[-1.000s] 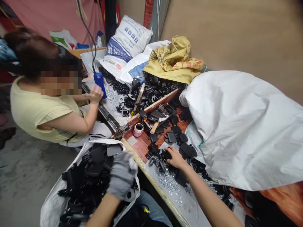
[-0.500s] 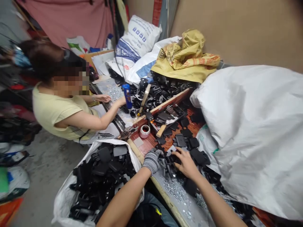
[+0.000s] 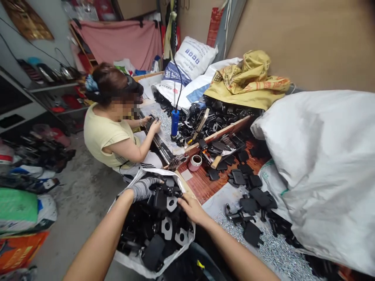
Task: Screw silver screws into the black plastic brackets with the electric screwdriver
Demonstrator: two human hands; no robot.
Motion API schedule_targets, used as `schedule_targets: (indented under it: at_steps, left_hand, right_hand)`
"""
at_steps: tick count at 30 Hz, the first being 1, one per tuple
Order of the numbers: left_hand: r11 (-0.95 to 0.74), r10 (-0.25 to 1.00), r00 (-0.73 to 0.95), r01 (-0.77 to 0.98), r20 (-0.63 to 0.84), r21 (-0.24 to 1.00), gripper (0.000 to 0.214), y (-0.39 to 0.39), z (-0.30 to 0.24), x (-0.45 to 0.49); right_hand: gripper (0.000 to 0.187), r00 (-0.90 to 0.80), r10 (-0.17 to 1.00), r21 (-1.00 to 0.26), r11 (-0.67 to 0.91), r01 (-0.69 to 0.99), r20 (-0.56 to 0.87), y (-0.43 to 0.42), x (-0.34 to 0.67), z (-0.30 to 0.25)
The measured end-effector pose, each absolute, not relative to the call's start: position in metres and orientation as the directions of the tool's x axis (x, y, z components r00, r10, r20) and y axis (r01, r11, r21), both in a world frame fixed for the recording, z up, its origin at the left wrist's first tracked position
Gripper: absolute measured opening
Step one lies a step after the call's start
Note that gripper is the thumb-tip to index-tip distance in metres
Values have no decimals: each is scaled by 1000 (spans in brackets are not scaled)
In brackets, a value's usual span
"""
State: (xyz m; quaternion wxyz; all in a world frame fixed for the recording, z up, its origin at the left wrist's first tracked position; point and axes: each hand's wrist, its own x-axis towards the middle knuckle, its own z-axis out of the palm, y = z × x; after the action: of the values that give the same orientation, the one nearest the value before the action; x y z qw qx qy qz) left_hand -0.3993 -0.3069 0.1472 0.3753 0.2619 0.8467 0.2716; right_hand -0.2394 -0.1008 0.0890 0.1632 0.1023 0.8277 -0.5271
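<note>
My left hand (image 3: 144, 189), in a grey striped glove, reaches into the white sack (image 3: 191, 234) at the left rim. Its fingers curl against black plastic parts (image 3: 159, 200) near the top of the pile. My right hand (image 3: 191, 206), bare, is at the sack's right side, thumb and fingers closed on the edge of the same clump. Some fingertips are hidden among the parts. Pieces with a pale grey plate and a round hole (image 3: 166, 228) lie below the hands. More black parts (image 3: 252, 234) are on the worktable to the right.
Small silvery metal pieces (image 3: 281, 253) cover the table's front. A pink-rimmed jar (image 3: 195, 163), a wooden-handled tool (image 3: 216, 162) and a wooden divider (image 3: 228, 130) are behind. A co-worker (image 3: 109, 136) sits at the left, holding a black part. A large white sack (image 3: 322, 164) bulges at the right.
Both my hands have moved left from the table into the sack, and a clump of black parts has left the table's front. The view has turned left. The co-worker now holds a part.
</note>
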Motion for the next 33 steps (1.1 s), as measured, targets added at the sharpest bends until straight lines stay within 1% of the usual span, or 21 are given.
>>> schedule_targets:
  at_steps: [3,7,9,12,14,18,21,23,25,28,30,33]
  left_hand:
    - [743,654,-547,337,-522,578,50,-294,128,-407]
    - [708,706,-463,493,-536,506,59,-276,123,-405]
    - [681,723,-416,559,-551,473,59,-270,125,-403]
    - [657,723,-375,635,-580,407,56,-268,128,-397]
    - [657,711,-395,668,-582,349,55,-268,130,-387]
    - [677,697,-497,694,-517,245,59,-267,131,-358]
    - [664,712,-508,711,-485,232,62,-258,123,-348]
    - [667,712,-519,710,-473,226,61,-249,115,-354]
    - [686,701,-554,696,-449,213,58,-238,107,-364]
    - [679,717,-559,694,-415,238,57,-231,100,-374]
    - [663,737,-547,699,-398,268,62,-234,100,-375]
    - [656,749,-546,689,-375,309,70,-246,106,-373]
  right_hand:
    - [32,-930,81,-789,505,349,-360,-95,-240,68]
    - [29,-921,161,-717,586,378,-354,-81,-232,60]
    - [25,-917,184,-694,606,389,-354,-78,-230,56]
    - [20,-922,207,-691,612,384,-329,-74,-231,52]
    - [19,-927,259,-697,611,376,-272,-70,-231,54]
    - [27,-920,368,-712,609,350,-137,-75,-227,61]
    - [28,-910,407,-709,618,339,-81,-90,-229,63]
    - [27,-900,429,-687,634,356,-71,-96,-233,64]
    - [26,-898,431,-651,658,379,-87,-92,-235,65]
    - [25,-897,419,-576,703,417,-139,-67,-219,73]
    - [33,-865,468,-492,718,492,-181,-40,-192,78]
    - [55,-772,583,-336,695,636,-255,7,-143,79]
